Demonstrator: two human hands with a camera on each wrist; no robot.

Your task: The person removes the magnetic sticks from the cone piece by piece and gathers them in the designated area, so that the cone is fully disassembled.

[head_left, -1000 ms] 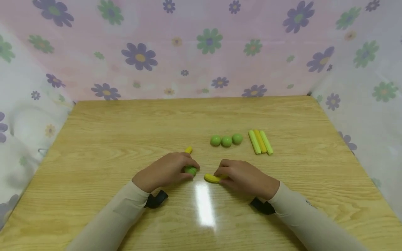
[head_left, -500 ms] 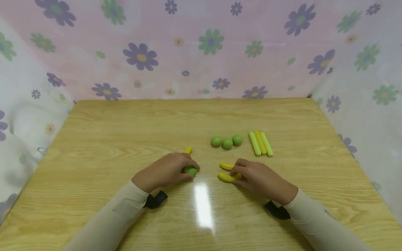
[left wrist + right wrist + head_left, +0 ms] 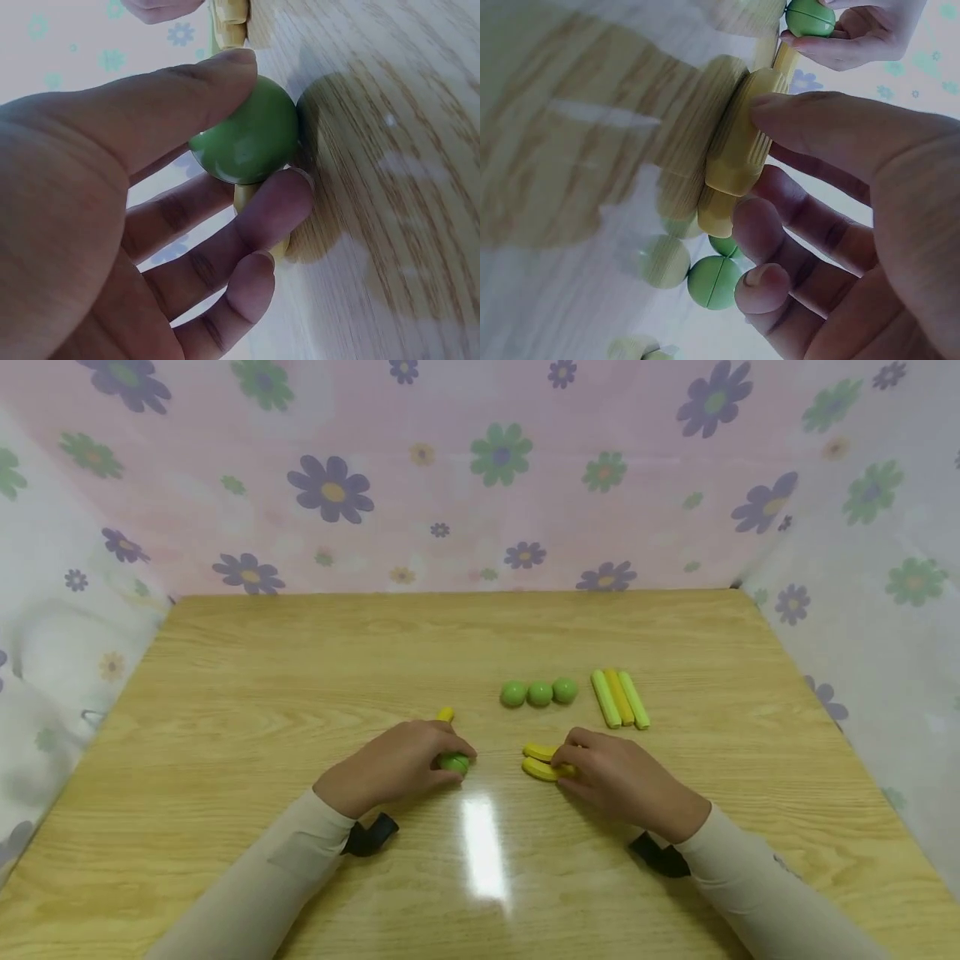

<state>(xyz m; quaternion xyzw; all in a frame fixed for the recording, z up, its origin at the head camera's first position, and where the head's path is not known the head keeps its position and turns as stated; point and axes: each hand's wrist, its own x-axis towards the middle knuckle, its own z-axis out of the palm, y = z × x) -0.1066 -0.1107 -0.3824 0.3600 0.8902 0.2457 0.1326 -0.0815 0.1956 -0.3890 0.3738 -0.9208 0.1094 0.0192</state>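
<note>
My left hand (image 3: pixel 397 764) holds a green ball (image 3: pixel 453 763) on the table, its thumb and fingers around it. In the left wrist view the ball (image 3: pixel 251 135) has a smooth, shiny surface. Beyond that hand pokes the end of a yellow toy banana (image 3: pixel 446 714), the rest hidden. My right hand (image 3: pixel 626 777) pinches another yellow toy banana (image 3: pixel 542 769), ridged along its side in the right wrist view (image 3: pixel 739 142). Right behind it, side by side, lies a further toy banana (image 3: pixel 537 752), partly covered by the fingers.
Three green balls (image 3: pixel 540 694) sit in a row farther back. To their right, two pale green sticks (image 3: pixel 606 699) flank an orange-yellow stick (image 3: pixel 619 697). Flowered cloth (image 3: pixel 420 510) surrounds the wooden table (image 3: pixel 300 652) at the back and sides.
My right hand has carried its toy banana rightward, then slightly away from me, up close to the other one, which came into sight from behind the hand. The left hand stays with the ball.
</note>
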